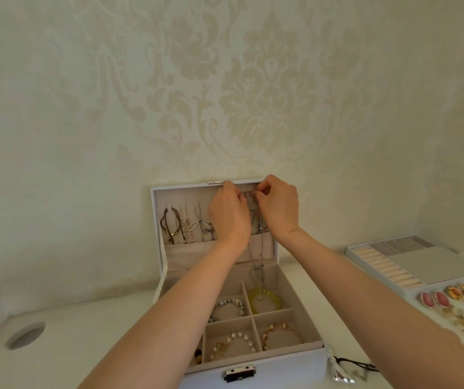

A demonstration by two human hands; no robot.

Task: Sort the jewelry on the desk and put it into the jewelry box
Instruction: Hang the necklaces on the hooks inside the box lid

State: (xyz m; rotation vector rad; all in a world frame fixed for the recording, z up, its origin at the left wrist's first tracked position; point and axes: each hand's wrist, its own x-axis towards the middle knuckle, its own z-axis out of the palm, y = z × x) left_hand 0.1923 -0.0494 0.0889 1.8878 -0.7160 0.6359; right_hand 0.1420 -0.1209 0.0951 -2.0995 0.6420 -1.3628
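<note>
Hooking a thin silver chain necklace (255, 255) high inside the raised lid, at twelve o'clock of the white jewelry box with beige lining (281, 372). Working with left hand (228, 217) and right hand (278, 209) almost touching, fingertips of each curled in and pinched on the chain's top end (hook hidden behind them, so cannot tell whether seated yet). Letting the rest of the chain hang down across the lid pocket, pendant dangling over the rear right compartment, just above a yellow beaded bracelet (264, 292).

Hold the pinch small and the chain lightly taut; judge the loop seated before loosening either hand. Then probably tuck the tail into the pocket, away from the bracelet. Avoid drifting toward nine o'clock, into the brown cord and silver necklaces (186, 226) hanging just beside the left hand.

Mind the lid's top rim just above the knuckles and the dividers under both forearms; draw back upward and toward six o'clock. Open white desk (99, 332) at nine o'clock; at three o'clock, pink oval earrings (434, 300) and a white ring tray (351, 251), well apart from the box
</note>
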